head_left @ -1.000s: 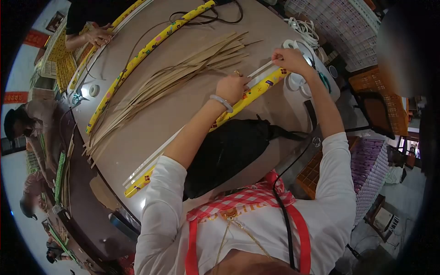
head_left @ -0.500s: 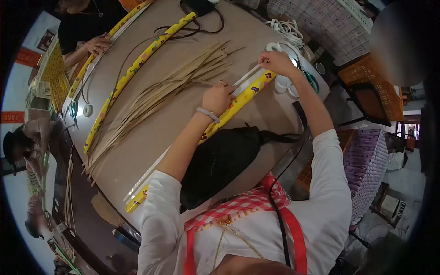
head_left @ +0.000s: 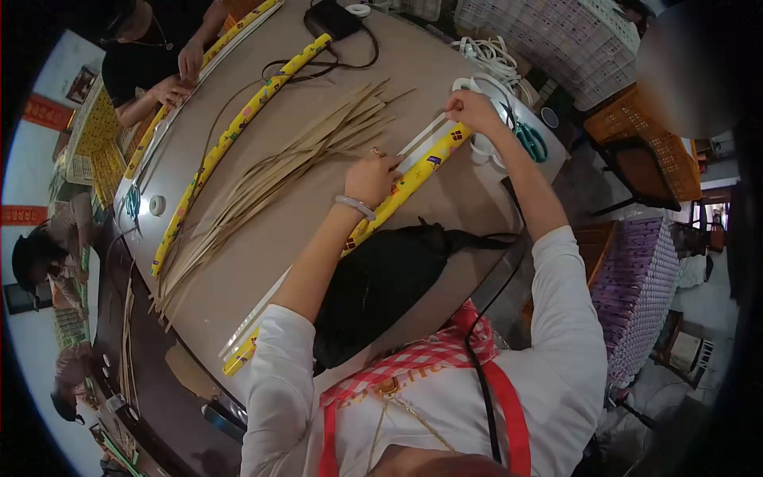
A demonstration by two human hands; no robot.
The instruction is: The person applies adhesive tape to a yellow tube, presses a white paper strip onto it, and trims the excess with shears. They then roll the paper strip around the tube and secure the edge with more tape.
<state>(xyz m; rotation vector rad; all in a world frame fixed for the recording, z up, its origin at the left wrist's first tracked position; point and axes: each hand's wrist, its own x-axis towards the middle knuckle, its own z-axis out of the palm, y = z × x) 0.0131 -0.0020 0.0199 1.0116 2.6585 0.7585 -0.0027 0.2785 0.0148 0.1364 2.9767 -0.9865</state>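
In front of me a yellow patterned strip (head_left: 421,172) lies diagonally on the table, white along its upper edge. My left hand (head_left: 373,179), with a ring and a bracelet, has its fingers bent down onto the white edge. Farther up, at the strip's right end, my right hand (head_left: 474,111) pinches with thumb and fingers; what sits between the fingertips is too small to make out. A thin brownish strip (head_left: 419,141) runs between the two hands along the white edge. Under the yellow strip's near side lies a black bag (head_left: 381,286).
Loose flat bamboo-like strips (head_left: 278,179) fan across the table (head_left: 262,270). Another yellow strip (head_left: 238,135) lies beyond. Teal-handled scissors (head_left: 531,143) and white coils (head_left: 497,60) are at right. Across the table a person's hands (head_left: 171,91) work on a similar strip. More people sit at left.
The view has shifted slightly. My hands keep almost the same places on the yellow strip. The person across the table now has a second hand showing at their strip.
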